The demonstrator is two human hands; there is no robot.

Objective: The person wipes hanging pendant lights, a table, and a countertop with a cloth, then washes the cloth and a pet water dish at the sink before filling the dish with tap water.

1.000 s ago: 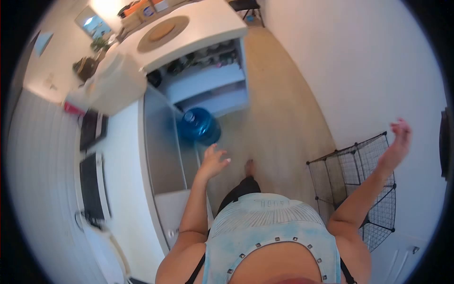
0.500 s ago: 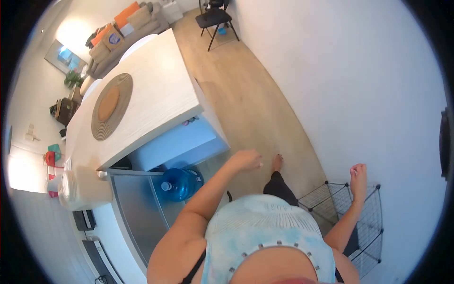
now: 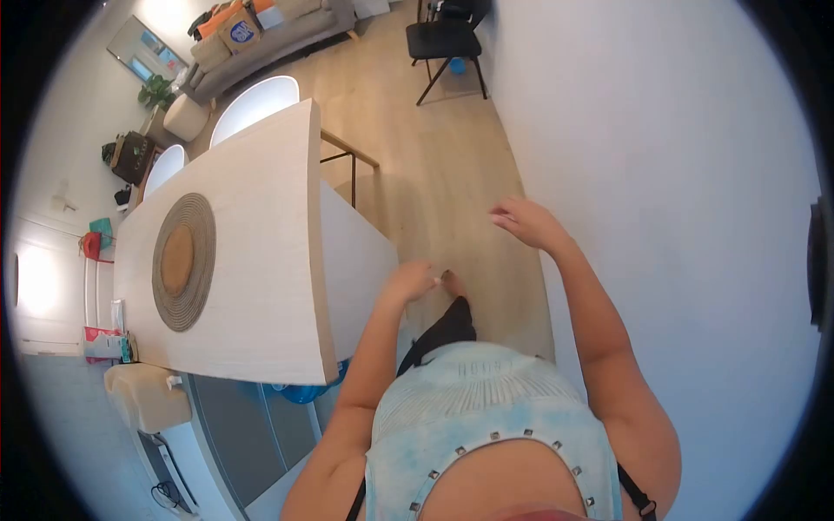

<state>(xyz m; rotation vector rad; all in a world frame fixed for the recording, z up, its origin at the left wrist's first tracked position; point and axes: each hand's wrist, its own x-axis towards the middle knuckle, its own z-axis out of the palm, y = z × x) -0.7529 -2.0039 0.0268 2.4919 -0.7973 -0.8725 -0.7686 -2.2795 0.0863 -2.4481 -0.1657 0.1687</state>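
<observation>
My left hand hangs beside the end panel of the white table, over the floor near my foot; its fingers are loosely curled and what they hold, if anything, is hidden. Farther right, my right hand is raised in front of me near the wall, fingers bent together, with no object visible in it. A round woven placemat with a brown round piece in its middle lies on the table. Part of a blue water bottle shows under the table's near edge.
White chairs stand along the table's far side. A black folding chair is by the right wall. The wooden floor runs ahead towards a grey sofa. A beige container stands at the lower left.
The view has moved forward past the counter, so the table is nearer and the wire rack is out of sight. My right hand has swung forward and inward; the bottle is mostly hidden now.
</observation>
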